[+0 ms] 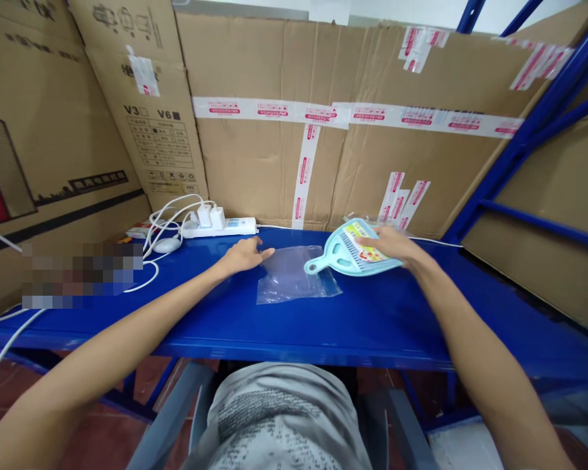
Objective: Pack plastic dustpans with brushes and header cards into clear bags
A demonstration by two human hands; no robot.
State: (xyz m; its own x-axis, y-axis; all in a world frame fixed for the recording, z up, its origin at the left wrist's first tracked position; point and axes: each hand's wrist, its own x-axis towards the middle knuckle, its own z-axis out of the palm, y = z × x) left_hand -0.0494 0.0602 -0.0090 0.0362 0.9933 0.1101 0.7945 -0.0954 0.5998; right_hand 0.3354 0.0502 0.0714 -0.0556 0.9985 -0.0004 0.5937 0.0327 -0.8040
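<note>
My right hand (389,243) holds a light blue mini dustpan (330,251) by its wide end, fingers over the front. A brush with pale bristles seems to lie in the pan, under a yellow printed label (357,236). The pan's handle points left, over a clear plastic bag (294,284) lying flat on the blue table (215,320). My left hand (244,255) is at the bag's left edge, thumb and forefinger apart, with nothing in it. Whether it touches the bag I cannot tell.
A white power strip (235,226) with plugged-in chargers and tangled white cables (151,267) is at the back left. Taped cardboard (255,163) walls the table's back. Blue metal frame bars (509,156) rise on the right. A pixelated patch (83,274) hides something at left.
</note>
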